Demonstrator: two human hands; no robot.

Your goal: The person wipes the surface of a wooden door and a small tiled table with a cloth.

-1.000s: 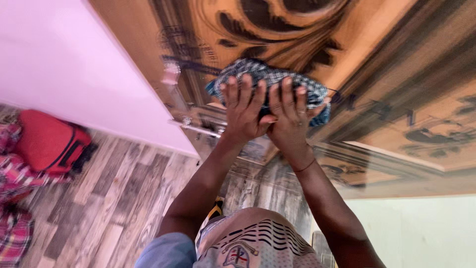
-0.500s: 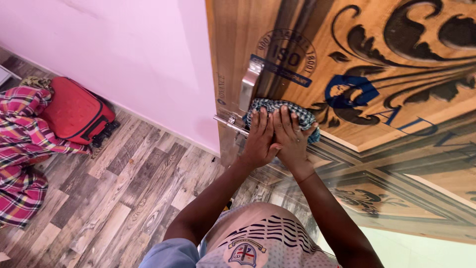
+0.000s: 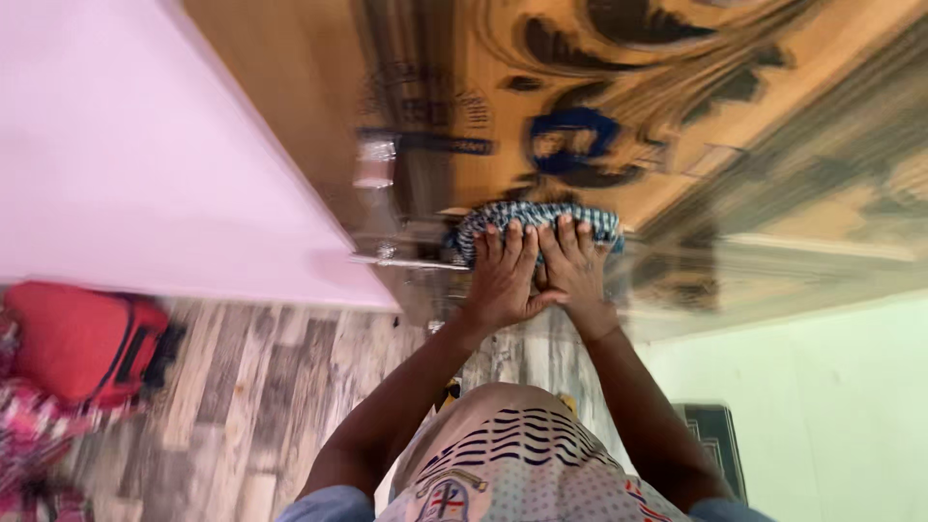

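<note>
- While you look down, your left hand [image 3: 503, 280] and right hand [image 3: 576, 273] lie flat, fingers spread, pressing a checked cloth [image 3: 535, 224] on the wooden door [image 3: 677, 116].
- Just left of the cloth sits the metal door handle [image 3: 401, 259].
- Far left of the cloth lies a red bag [image 3: 82, 340].

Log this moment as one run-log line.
left hand: flat on checked cloth | right hand: flat on same cloth | cloth: pressed against carved wooden door | door handle: beside cloth | image: motion-blurred

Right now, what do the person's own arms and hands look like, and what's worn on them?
Both forearms are bare. The left hand and right hand wear no gloves, and no rings show through the motion blur. Light blue short sleeves show at the upper arms.
</note>
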